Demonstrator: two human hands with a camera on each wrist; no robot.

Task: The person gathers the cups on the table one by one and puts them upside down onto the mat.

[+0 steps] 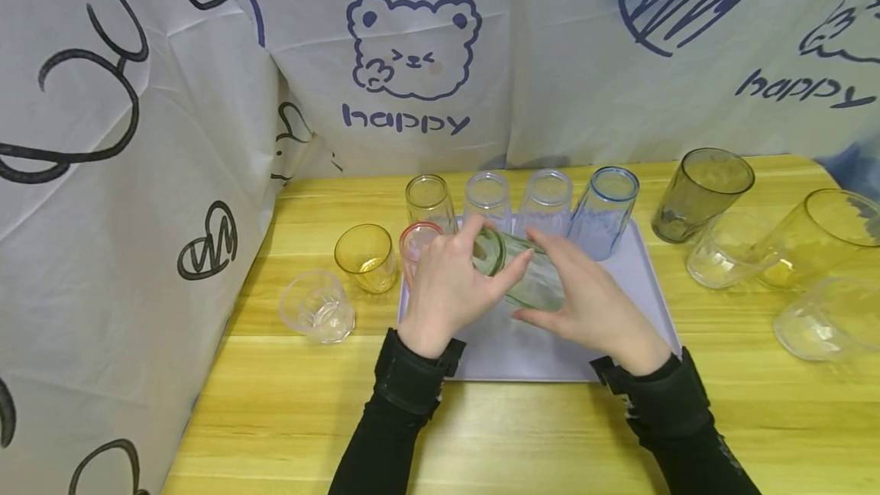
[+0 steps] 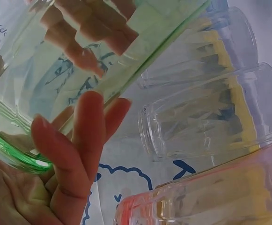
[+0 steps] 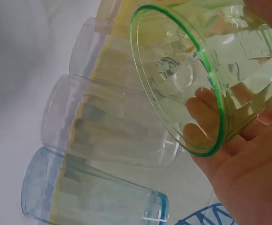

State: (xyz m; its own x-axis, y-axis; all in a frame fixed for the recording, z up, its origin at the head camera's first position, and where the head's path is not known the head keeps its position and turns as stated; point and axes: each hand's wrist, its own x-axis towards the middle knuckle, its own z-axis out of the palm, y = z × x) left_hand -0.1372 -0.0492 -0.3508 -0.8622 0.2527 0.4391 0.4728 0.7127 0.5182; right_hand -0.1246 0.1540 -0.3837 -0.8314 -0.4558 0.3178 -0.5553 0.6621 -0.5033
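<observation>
A green-tinted drinking glass (image 1: 532, 281) is held tilted on its side above the pale lilac tray (image 1: 481, 357). My left hand (image 1: 447, 281) grips its thick base end, seen close up in the left wrist view. Toward the green rim (image 3: 215, 84), my right hand (image 1: 598, 300) holds the glass with fingers and thumb spread around it. Behind the hands, a yellowish glass (image 1: 429, 201), two clear glasses and a blue-rimmed glass (image 1: 605, 212) stand narrow end up in a row. A pink-rimmed glass (image 1: 418, 239) is partly hidden by my left hand.
Left of the tray stand an amber glass (image 1: 367, 258) and a clear glass (image 1: 319, 312). On the right are a grey-brown glass (image 1: 701, 193), a large yellow glass (image 1: 811, 239) and two clear ones. A printed cloth (image 1: 412, 151) hangs behind the wooden table (image 1: 522, 434).
</observation>
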